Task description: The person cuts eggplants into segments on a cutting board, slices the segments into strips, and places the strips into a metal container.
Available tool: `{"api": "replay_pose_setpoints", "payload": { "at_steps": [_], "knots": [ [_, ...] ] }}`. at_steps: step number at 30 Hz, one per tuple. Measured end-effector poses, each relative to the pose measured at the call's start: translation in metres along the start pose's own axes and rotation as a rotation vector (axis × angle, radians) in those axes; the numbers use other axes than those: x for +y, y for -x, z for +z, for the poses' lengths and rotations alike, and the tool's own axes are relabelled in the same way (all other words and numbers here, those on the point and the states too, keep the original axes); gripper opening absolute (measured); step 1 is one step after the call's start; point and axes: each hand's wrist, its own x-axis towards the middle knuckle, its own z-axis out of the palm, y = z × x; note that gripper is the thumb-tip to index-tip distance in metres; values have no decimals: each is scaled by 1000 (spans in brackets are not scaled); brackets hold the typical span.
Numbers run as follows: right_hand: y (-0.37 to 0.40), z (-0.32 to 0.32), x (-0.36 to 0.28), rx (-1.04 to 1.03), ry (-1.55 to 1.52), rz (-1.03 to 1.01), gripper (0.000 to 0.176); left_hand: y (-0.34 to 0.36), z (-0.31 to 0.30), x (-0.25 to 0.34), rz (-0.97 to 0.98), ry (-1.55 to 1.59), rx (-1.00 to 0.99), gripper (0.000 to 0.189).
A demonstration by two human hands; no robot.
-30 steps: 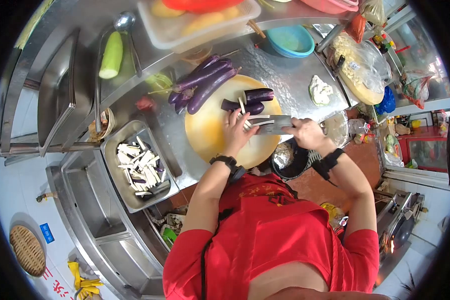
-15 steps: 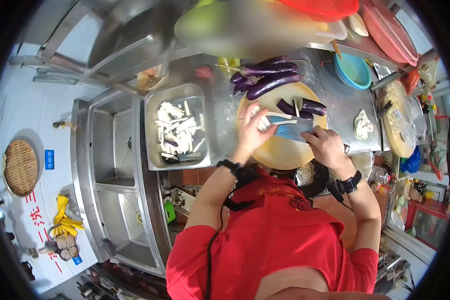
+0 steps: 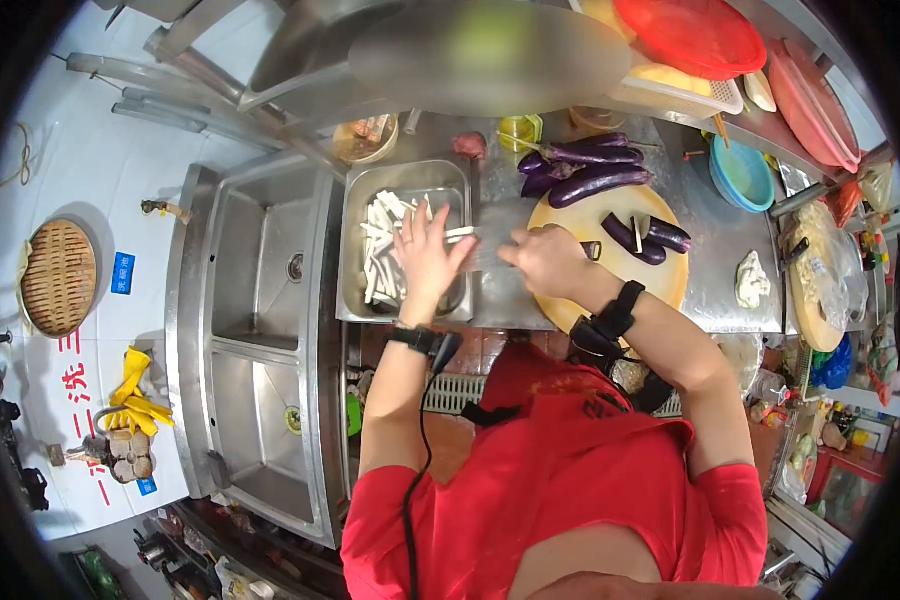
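Note:
My left hand (image 3: 426,262) is spread over the metal tray (image 3: 463,185), above the white eggplant strips (image 3: 380,240), with its fingers apart. A few strips lie under and beside the fingers. My right hand (image 3: 555,262) is closed around the knife (image 3: 591,250), whose handle end shows on its right. The blade is blurred and points left toward the tray. On the round cutting board (image 3: 610,290) lie cut purple eggplant pieces (image 3: 665,234). Whole eggplants (image 3: 598,184) are piled at the board's back edge.
A double sink (image 3: 260,265) stands left of the tray. Behind the board are a green-yellow container (image 3: 518,132) and a blue basin (image 3: 742,172). A white cloth (image 3: 752,280) lies to the right. A red basin (image 3: 695,35) rests on the shelf above.
Both hands have moved left from the board, the left one to over the tray and the right one with the knife. My left fingers have spread. The view has shifted.

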Motion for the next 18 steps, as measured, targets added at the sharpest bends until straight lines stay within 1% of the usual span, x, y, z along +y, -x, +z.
{"api": "replay_pose_setpoints", "payload": {
  "at_steps": [2, 3, 4, 5, 6, 7, 8, 9, 10, 11, 12, 14, 15, 16, 18],
  "knots": [
    [9, 2, 0, -3, -19, 25, 24, -4, 19, -32, -67, -98, -12, 59],
    [16, 2, 3, 5, -35, 55, 26, -2, 38, -65, -94, -213, 95, 54],
    [27, 1, 5, 9, -30, 68, 26, -2, 36, -78, -219, -297, 87, 52],
    [43, 1, 8, 36, -118, 144, 30, -4, 37, -100, -184, -289, 141, 51],
    [61, 0, 12, 65, -207, 225, 33, -8, 35, -104, -239, -233, 190, 49],
    [80, 4, 17, 69, -201, 257, 33, -16, 28, -98, -225, -195, 210, 47],
    [102, 11, 22, 80, -294, 329, 37, -23, 23, -88, -211, -153, 224, 44],
    [125, 18, 26, 93, -386, 404, 40, -29, 23, -73, -189, -57, 185, 42],
    [150, 25, 28, 97, -378, 441, 40, -36, 24, -57, -166, 38, 145, 40],
    [173, 32, 29, 122, -421, 536, 40, -45, 27, -37, -108, 214, 93, 35],
    [195, 37, 28, 150, -466, 627, 41, -51, 41, -22, -69, 309, -12, 32],
    [235, 43, 20, 174, -531, 787, 43, -51, 66, 28, 134, 409, -106, 31],
    [251, 45, 17, 140, -583, 870, 42, -50, 76, 57, 214, 490, -208, 30],
    [263, 46, 11, 154, -581, 895, 42, -47, 85, 86, 295, 568, -311, 29],
    [284, 48, -2, 264, -700, 1039, 40, -36, 107, 138, 500, 589, -398, 31]
  ]
}}
